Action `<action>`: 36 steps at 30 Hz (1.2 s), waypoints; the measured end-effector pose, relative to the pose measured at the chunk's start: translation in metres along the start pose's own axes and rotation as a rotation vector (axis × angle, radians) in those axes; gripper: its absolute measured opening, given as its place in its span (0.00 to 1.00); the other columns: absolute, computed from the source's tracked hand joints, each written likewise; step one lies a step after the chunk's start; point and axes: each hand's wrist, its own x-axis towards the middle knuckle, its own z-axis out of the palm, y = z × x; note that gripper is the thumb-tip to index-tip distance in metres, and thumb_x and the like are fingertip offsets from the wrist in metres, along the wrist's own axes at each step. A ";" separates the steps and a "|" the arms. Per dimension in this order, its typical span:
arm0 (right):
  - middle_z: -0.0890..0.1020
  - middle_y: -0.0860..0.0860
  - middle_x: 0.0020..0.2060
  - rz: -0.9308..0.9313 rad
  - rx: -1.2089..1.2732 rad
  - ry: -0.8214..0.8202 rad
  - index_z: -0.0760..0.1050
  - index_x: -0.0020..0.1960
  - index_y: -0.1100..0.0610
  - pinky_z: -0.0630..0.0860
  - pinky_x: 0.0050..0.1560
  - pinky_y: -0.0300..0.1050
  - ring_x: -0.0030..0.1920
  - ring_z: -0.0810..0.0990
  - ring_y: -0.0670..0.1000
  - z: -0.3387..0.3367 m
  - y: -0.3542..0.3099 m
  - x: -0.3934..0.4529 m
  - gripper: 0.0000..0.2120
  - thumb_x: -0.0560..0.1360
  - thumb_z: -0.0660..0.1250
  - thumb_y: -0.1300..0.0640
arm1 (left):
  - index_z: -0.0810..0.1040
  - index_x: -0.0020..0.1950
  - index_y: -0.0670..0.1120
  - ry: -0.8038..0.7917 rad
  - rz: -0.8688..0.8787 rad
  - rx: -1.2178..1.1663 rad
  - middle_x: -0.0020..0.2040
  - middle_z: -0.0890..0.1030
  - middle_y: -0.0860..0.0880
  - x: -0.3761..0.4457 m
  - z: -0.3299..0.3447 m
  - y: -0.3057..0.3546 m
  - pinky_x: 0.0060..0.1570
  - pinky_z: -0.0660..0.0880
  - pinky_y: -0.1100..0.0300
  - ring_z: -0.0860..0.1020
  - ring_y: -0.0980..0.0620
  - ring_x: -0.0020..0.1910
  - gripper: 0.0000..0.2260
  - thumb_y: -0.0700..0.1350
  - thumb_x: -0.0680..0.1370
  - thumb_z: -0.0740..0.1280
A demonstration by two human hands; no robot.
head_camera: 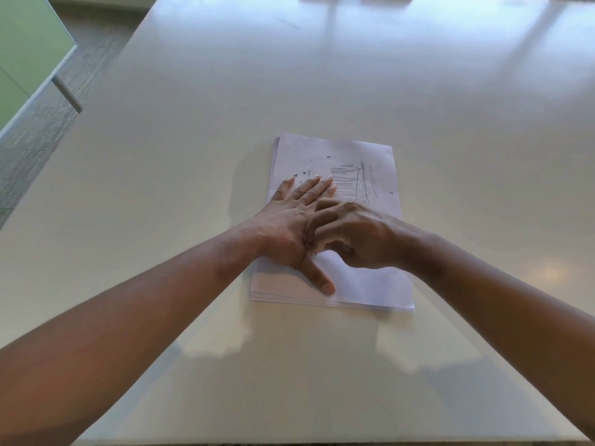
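while pushing down on the pile of paper [289, 296], lays the left hand [289, 220] flat on the top sheet [370, 156], palm down, fingers [310, 188] straight and a little spread. points those fingers away, up the sheet, with the tips close to some pencil scribbles [354, 181] and grey lines. sticks the left thumb [318, 278] out sideways toward the near edge of the pile, flat on the paper too. grips nothing with that hand, only presses.

holds the right hand [351, 233] right next to it, fingers bent and curled under. overlaps the thumb side of the left hand a little, touching it or just above it, hard to tell which. puts the curled fingertips down at the paper, close to where the left thumb starts. cannot tell if pinching the top sheet or holding nothing, since hidden under the hand itself.

finds the pile near the middle of the white table [193, 123], long sides running away, with both bare arms [128, 317] stretched over the near part of the table. shows sheets not quite lined up at the near and left edges. shows grey floor [64, 123] and a green panel [29, 43] with a thin metal leg [67, 93] off past the table's left side
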 end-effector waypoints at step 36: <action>0.83 0.51 0.36 0.194 0.093 0.112 0.85 0.41 0.60 0.73 0.39 0.32 0.32 0.76 0.43 0.004 -0.003 -0.031 0.01 0.70 0.76 0.64 | 0.32 0.83 0.50 0.015 -0.005 -0.014 0.82 0.30 0.52 0.000 0.002 -0.003 0.77 0.27 0.45 0.26 0.55 0.78 0.75 0.84 0.49 0.64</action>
